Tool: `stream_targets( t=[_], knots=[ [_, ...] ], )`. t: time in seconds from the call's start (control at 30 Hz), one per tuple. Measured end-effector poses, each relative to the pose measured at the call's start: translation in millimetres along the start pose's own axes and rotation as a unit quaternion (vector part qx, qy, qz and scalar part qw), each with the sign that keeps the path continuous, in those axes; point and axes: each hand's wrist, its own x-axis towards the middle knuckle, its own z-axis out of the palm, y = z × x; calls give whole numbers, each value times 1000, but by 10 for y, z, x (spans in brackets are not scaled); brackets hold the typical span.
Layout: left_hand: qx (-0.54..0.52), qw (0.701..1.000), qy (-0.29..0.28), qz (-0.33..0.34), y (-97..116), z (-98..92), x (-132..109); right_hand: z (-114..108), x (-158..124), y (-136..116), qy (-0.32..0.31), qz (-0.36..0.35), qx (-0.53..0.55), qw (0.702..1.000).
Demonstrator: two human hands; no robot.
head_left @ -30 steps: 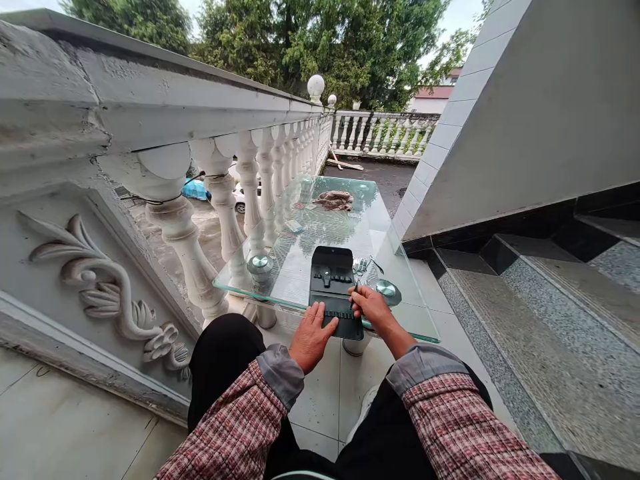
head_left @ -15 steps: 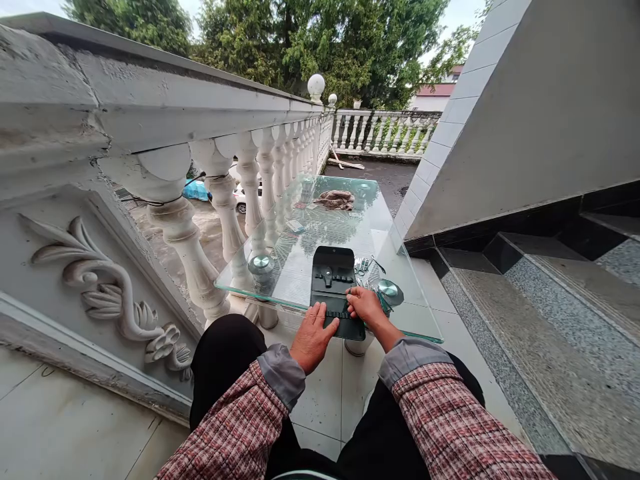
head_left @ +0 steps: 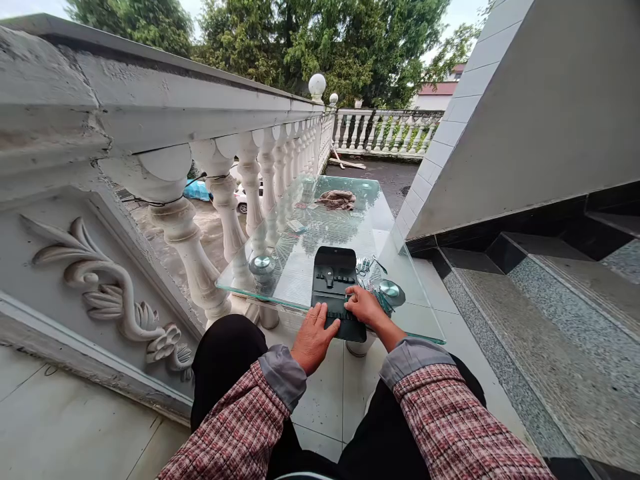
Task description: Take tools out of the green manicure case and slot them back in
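A black manicure case [head_left: 334, 261] lies unfolded near the front edge of the glass table, with small elastic loops and a dark keyhole-shaped piece inside. My left hand [head_left: 314, 337] rests on its lower left part, fingers stretched out and thumb apart, pressing the case down. Over the lower right panel, the thumb and fingertips of my right hand [head_left: 366, 307] are pinched together on a slim tool, mostly hidden by the fingers. Several shiny metal manicure tools [head_left: 367, 267] lie on the glass just right of the case.
The glass table [head_left: 280, 267] has round metal discs [head_left: 390, 288] over its legs. A crumpled brown cloth [head_left: 337, 199] and a small light packet [head_left: 296, 226] lie farther back. A white balustrade [head_left: 175, 227] runs along the left; stone steps [head_left: 525, 287] rise at the right.
My right hand has shifted slightly lower over the case, its fingers curled closer to the panel. My left hand stays in place on the case.
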Motion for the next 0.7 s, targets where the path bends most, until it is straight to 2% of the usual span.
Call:
stream_targets(
  t=[0.33, 0.43, 0.53, 0.7],
  knots=[
    [6, 1000, 6, 1, -3, 19, -1, -16, -59, 60, 14, -60, -50, 997],
    [7, 1000, 4, 1, -1, 14, 3, -58, -66, 91, 36, -74, -43, 996],
    [8, 1000, 2, 3, -1, -2, 5, -231, -46, 154, 102, -58, -29, 993],
    [7, 1000, 4, 4, -4, -13, 10, -681, -42, 381, 200, 15, -26, 979]
  ],
)
